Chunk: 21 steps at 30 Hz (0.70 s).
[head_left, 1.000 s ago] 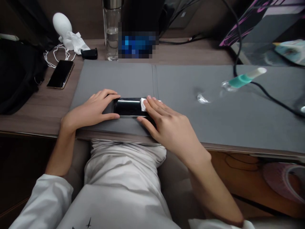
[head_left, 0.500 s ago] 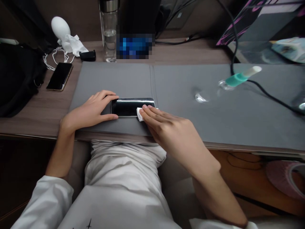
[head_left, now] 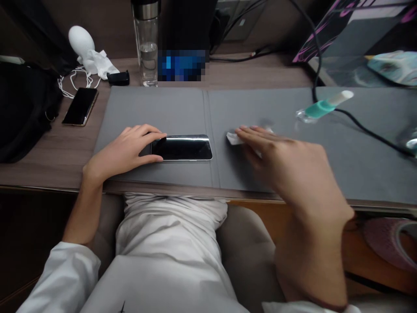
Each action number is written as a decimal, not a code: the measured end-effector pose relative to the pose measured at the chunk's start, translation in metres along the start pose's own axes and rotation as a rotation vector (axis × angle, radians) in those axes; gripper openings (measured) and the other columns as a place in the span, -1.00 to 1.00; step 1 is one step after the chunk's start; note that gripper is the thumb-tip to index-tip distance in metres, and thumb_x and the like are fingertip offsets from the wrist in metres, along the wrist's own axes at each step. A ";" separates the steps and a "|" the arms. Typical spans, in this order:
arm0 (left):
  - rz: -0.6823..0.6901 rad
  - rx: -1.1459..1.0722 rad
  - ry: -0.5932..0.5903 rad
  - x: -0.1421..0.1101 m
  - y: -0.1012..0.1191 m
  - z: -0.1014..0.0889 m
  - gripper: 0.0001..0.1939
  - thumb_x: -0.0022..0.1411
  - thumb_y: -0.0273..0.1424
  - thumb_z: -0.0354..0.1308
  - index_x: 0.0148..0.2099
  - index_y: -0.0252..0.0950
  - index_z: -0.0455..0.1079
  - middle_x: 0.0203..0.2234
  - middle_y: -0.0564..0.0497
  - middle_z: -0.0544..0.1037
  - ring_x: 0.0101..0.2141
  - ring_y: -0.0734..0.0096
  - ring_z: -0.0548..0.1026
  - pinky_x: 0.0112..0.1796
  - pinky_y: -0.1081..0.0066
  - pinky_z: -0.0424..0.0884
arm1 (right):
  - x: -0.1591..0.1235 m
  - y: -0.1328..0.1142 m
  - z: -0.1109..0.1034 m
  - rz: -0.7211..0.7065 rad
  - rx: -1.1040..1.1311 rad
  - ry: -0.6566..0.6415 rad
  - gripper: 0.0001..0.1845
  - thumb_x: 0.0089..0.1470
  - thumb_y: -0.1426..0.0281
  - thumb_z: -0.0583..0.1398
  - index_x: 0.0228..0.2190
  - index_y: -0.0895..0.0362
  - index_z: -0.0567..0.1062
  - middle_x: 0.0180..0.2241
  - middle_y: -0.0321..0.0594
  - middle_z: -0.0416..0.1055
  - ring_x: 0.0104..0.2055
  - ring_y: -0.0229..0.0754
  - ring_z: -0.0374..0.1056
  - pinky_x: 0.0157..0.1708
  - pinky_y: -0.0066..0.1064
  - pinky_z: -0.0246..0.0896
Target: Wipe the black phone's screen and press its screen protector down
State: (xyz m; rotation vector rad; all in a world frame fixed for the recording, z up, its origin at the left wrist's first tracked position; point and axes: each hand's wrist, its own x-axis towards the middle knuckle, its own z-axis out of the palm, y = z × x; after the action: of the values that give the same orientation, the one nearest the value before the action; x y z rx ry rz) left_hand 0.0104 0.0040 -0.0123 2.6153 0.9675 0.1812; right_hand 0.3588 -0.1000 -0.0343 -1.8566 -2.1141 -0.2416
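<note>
A smartphone [head_left: 185,148] with a dark, shiny screen lies flat on the grey desk mat [head_left: 156,104]. My left hand [head_left: 125,148] grips its left end, with the thumb on the near edge and the fingers on the far edge. To the right of the phone and apart from it, my right hand [head_left: 286,161] pinches a small folded white wipe [head_left: 233,138] at the fingertips. This hand is slightly blurred. Behind its fingers, a small clear object [head_left: 269,129] on the mat is partly hidden.
Right of centre on the mat lies a spray bottle [head_left: 322,108] with green liquid, near a black cable [head_left: 365,124]. A second phone [head_left: 81,106] lies at the left, below a white egg-shaped object [head_left: 81,41] with cords. A glass water bottle [head_left: 149,56] stands behind the mat.
My right hand has moved right, off the phone's screen, carrying the white wipe with it. More of the screen now shows. My left hand stays at the phone's left end.
</note>
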 end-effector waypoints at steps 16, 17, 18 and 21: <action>0.065 0.105 0.052 0.000 0.003 -0.002 -0.57 0.60 -0.07 0.17 0.29 -0.19 0.56 0.39 -0.08 0.54 0.31 0.01 0.53 0.29 0.08 0.36 | 0.018 -0.015 0.019 -0.310 0.357 -0.099 -0.46 0.53 0.19 0.15 0.40 0.08 0.48 0.42 -0.03 0.44 0.50 0.18 0.31 0.50 0.20 0.26; 0.064 0.104 0.054 0.000 0.004 -0.001 -0.57 0.60 -0.07 0.17 0.29 -0.19 0.56 0.39 -0.08 0.55 0.31 0.01 0.53 0.29 0.07 0.36 | 0.018 -0.014 0.019 -0.316 0.363 -0.110 -0.47 0.53 0.18 0.15 0.40 0.05 0.49 0.42 -0.05 0.44 0.48 0.17 0.34 0.49 0.20 0.28; 0.063 0.102 0.056 0.000 0.004 -0.001 -0.57 0.60 -0.06 0.17 0.29 -0.19 0.56 0.39 -0.08 0.55 0.31 0.01 0.53 0.29 0.07 0.36 | 0.018 -0.012 0.019 -0.314 0.366 -0.120 -0.47 0.53 0.18 0.15 0.39 0.02 0.49 0.42 -0.08 0.44 0.47 0.17 0.36 0.47 0.19 0.30; 0.058 0.088 0.062 0.001 0.006 0.000 -0.57 0.59 -0.05 0.19 0.28 -0.19 0.55 0.39 -0.09 0.55 0.32 0.02 0.53 0.29 0.07 0.37 | 0.017 -0.010 0.020 -0.298 0.355 -0.124 -0.46 0.53 0.16 0.15 0.40 0.04 0.49 0.45 -0.06 0.39 0.48 0.18 0.34 0.45 0.15 0.35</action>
State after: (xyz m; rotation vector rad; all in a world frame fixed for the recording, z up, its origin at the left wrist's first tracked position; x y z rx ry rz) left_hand 0.0146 0.0007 -0.0105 2.7350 0.9405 0.2409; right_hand 0.3446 -0.0793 -0.0469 -1.3868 -2.3316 0.1791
